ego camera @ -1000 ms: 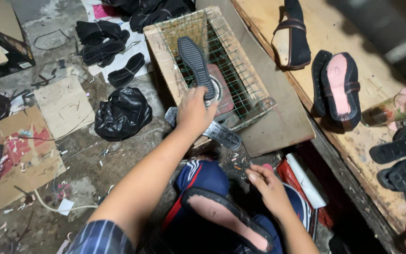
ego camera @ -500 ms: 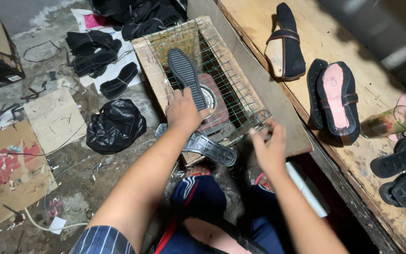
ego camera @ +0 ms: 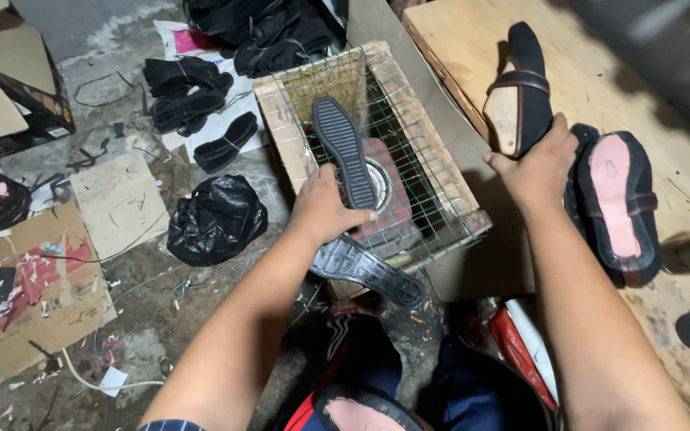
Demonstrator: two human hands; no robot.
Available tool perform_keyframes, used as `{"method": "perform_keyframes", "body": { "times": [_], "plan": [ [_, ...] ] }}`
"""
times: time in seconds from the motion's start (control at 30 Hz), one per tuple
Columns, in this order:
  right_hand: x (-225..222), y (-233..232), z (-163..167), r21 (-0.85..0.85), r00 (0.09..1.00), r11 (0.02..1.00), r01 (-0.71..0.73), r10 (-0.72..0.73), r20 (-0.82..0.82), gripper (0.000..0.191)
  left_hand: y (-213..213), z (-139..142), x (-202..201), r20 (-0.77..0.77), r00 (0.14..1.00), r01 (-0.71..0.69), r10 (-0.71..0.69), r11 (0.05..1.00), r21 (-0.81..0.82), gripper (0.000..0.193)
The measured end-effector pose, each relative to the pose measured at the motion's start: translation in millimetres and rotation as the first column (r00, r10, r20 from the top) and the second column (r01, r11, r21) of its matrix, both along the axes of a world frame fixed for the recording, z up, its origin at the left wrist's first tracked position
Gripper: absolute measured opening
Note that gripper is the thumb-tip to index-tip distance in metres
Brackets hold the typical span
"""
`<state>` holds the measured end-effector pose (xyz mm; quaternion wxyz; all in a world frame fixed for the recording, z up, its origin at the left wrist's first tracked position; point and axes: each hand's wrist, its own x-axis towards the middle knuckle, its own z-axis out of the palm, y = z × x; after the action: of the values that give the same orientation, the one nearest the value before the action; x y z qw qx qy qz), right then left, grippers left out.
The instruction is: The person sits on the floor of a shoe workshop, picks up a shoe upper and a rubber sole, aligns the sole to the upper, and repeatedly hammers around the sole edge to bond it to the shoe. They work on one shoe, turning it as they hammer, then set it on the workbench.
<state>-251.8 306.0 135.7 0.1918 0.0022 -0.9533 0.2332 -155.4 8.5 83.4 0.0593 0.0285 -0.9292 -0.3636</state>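
1. Pale plywood worktop (ego camera: 600,72) filled the right side and carried the shoes.
2. Wooden box frame covered in green wire mesh (ego camera: 441,191) stood left of the worktop, with a reddish block inside.
3. Crumpled black plastic bag (ego camera: 216,217) lay on the littered floor, left of the frame.
4. Black slip-on shoe with pink insole (ego camera: 616,203) lay sole-down on the worktop, just right of the right hand.
5. Black shoe upper with brown strap and tan lining (ego camera: 521,88) stood tilted on the worktop.
6. Dark ribbed rubber outsole (ego camera: 343,148) rested on the mesh.
7. Left hand (ego camera: 323,211) was closed around the outsole's near end.
8. Right hand (ego camera: 541,164) gripped the strap shoe's lower end.
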Motion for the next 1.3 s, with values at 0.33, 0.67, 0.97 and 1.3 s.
{"method": "perform_keyframes", "body": {
  "times": [0.33, 0.67, 0.97, 1.3],
  "plan": [
    [-14, -2, 13, -0.831, 0.995, 0.552, 0.067, 0.024, 0.096, 0.061, 0, 7, 0, -0.017, 1.0, -0.004, 0.005, 0.999, 0.035, 0.088],
    [121, 13, -36, -0.985, 0.872, -0.163, 0.049, 0.487, -0.037, 0.072, -17, 14, -7, 0.143, 0.989, -0.059, -0.029, 0.818, 0.573, 0.065],
    [232, 33, -58, -0.972, 0.769, -0.199, 0.127, 0.638, -0.03, 0.093, -6, 8, 63, 0.102, 0.986, -0.134, 0.131, 0.267, 0.954, 0.026],
    [114, 35, -30, -0.385, 1.0, 0.923, -0.005, 0.007, 0.002, 0.068, 40, -22, 196, 0.155, 0.942, -0.036, -0.298, 0.367, 0.929, 0.03]
  ]
}}
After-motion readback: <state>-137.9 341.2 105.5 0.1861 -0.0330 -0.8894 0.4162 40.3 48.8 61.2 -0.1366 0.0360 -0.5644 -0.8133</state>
